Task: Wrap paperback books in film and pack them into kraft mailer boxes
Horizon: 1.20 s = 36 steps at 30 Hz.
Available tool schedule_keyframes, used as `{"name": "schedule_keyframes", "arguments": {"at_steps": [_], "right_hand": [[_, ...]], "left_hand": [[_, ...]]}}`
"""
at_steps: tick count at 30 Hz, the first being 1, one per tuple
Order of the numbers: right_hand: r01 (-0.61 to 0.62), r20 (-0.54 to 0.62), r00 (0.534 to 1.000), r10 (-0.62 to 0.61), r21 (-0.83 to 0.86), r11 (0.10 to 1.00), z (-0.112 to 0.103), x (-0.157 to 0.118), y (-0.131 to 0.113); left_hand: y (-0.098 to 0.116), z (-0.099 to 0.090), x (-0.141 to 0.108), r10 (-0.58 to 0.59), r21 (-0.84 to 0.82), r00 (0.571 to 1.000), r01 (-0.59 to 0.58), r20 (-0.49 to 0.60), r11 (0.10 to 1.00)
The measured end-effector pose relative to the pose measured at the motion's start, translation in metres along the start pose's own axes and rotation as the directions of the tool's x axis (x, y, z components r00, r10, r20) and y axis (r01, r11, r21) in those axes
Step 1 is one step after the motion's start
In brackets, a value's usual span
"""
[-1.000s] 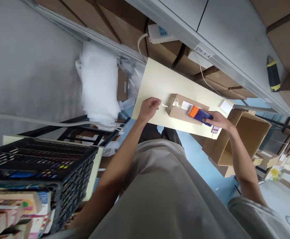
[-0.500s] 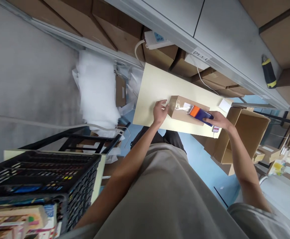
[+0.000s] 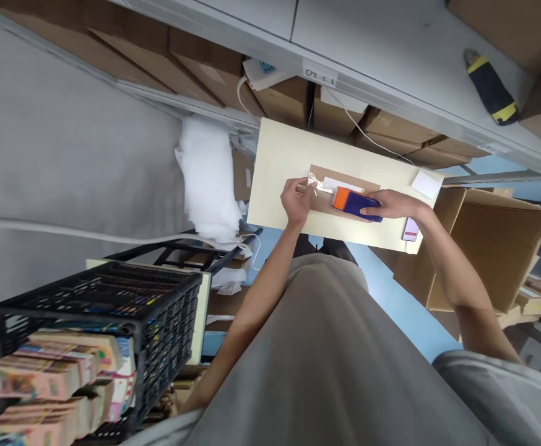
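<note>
A long cardboard box (image 3: 326,201) lies on the cream tabletop (image 3: 280,148), with a white label (image 3: 343,184) on its top. My right hand (image 3: 386,204) is wrapped round a blue and orange tape dispenser (image 3: 350,202) above the box. A shiny strip of clear tape (image 3: 317,182) runs along the box top towards its left end. There my left hand (image 3: 297,197) has its fingers bent at the box end and the tape; whether they pinch the tape is too small to tell.
A phone (image 3: 410,229) and a white pad (image 3: 426,184) lie at the table's right. An open carton (image 3: 488,248) stands beyond. A black crate (image 3: 168,322) with books is at lower left. A shelf (image 3: 345,56) with a black-yellow tool (image 3: 492,90) crosses the top.
The tape dispenser has moved slightly left, its orange end over the box's middle. My left hand has closed in on the box's left end. The camera view has shifted and turned.
</note>
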State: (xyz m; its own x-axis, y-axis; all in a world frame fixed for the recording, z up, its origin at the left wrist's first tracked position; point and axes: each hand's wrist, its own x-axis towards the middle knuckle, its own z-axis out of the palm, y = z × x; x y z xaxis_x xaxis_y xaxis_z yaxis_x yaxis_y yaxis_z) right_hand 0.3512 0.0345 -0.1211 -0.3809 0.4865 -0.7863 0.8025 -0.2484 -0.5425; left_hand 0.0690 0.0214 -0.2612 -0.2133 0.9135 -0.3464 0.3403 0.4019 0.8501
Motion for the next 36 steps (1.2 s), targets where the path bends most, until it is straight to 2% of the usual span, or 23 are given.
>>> {"name": "schedule_keyframes", "arguments": {"at_steps": [4, 7, 10, 13, 16, 21, 28, 30, 33, 36], "right_hand": [[0.019, 0.108, 0.994, -0.023, 0.043, 0.999, -0.022, -0.023, 0.028], [-0.025, 0.166, 0.986, 0.009, 0.098, 0.995, -0.038, -0.057, 0.064], [-0.058, 0.165, 0.985, 0.041, 0.096, 0.994, -0.046, -0.084, 0.102], [-0.041, 0.186, 0.982, 0.026, 0.08, 0.996, -0.045, -0.088, 0.131], [-0.053, 0.225, 0.974, 0.038, 0.059, 0.997, -0.036, -0.072, 0.146], [-0.117, 0.189, 0.975, 0.116, -0.005, 0.993, -0.015, -0.042, 0.15], [-0.224, -0.043, 0.974, 0.221, -0.11, 0.968, 0.031, -0.038, 0.13], [-0.278, -0.158, 0.954, 0.256, -0.136, 0.951, 0.049, -0.037, 0.121], [-0.408, -0.319, 0.883, 0.344, -0.16, 0.899, 0.078, -0.033, 0.111], [-0.443, -0.373, 0.846, 0.38, -0.097, 0.891, 0.098, -0.031, 0.109]], "left_hand": [[-0.001, 0.003, 0.001, 0.059, 0.074, 0.997, -0.056, -0.04, 0.996], [-0.004, 0.004, 0.004, 0.094, 0.094, 0.994, -0.089, -0.053, 0.992], [-0.008, 0.009, 0.005, 0.101, 0.104, 0.99, -0.091, -0.097, 0.99], [-0.013, 0.016, 0.006, 0.087, 0.137, 0.986, -0.067, -0.145, 0.988], [-0.016, 0.021, 0.008, 0.08, 0.145, 0.982, -0.055, -0.17, 0.988], [-0.02, 0.022, 0.014, 0.015, 0.145, 0.984, 0.011, -0.176, 0.989], [-0.022, 0.023, 0.013, 0.005, 0.192, 0.98, 0.034, -0.198, 0.981], [-0.021, 0.023, 0.012, 0.014, 0.203, 0.981, 0.026, -0.191, 0.979], [-0.021, 0.022, 0.013, 0.011, 0.224, 0.984, 0.029, -0.179, 0.974], [-0.024, 0.019, 0.013, 0.029, 0.25, 0.989, 0.008, -0.143, 0.968]]}}
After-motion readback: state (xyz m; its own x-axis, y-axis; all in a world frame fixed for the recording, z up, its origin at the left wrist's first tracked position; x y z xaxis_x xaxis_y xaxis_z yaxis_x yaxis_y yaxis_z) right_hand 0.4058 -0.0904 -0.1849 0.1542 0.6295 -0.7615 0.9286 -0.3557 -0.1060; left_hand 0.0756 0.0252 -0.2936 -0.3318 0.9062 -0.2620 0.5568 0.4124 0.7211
